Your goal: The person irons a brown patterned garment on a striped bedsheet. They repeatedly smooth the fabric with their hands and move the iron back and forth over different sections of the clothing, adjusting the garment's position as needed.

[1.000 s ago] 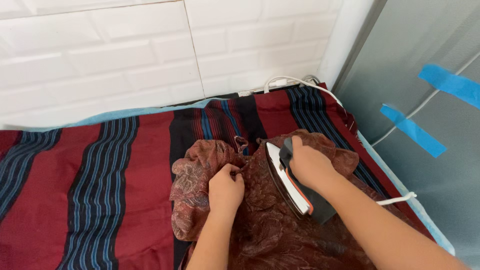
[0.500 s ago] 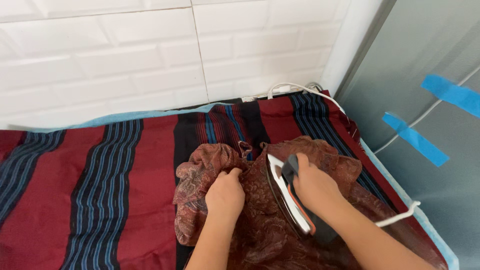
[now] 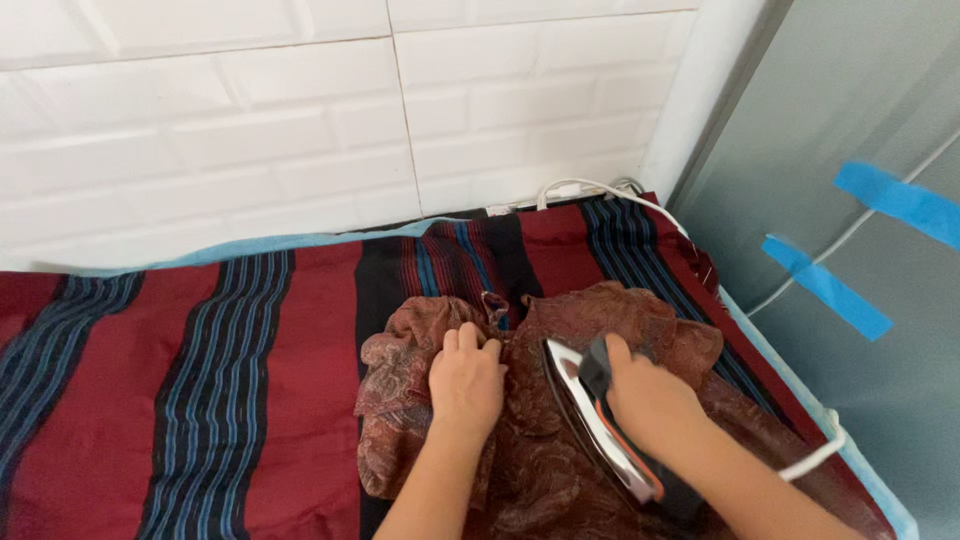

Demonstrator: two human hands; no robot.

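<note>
While your right hand [image 3: 650, 400] wraps its grip around the black handle of the iron [image 3: 610, 430], your left hand [image 3: 467, 380] lies flat on the garment [image 3: 540, 460], fingers close together and curled lightly at the tips, pressing the fabric rather than pinching it. The iron is tipped on its side, its pale soleplate facing your left hand, with an orange stripe along the body. It rests on the garment, just beside your left hand but apart from it.

The garment is thin, brown-red, with a fine paisley-like print, rumpled and bunched at its far and left edges. It lies on the right part of a striped cloth [image 3: 200, 390], dark red with black and blue bands, which covers the surface under your hands. A light blue edge [image 3: 300, 243] shows along the far side of that cloth.

A white cord [image 3: 810, 460] runs from near your right forearm along the right edge, and more of it loops at the far corner against the wall [image 3: 250, 120]. The wall is white glossy tile in brick shape, close behind the cloth. On your right stands a grey panel [image 3: 800, 150], smooth, bearing two strips of blue tape [image 3: 825, 285], with a thin white cable across it. That panel hems in your right arm.
</note>
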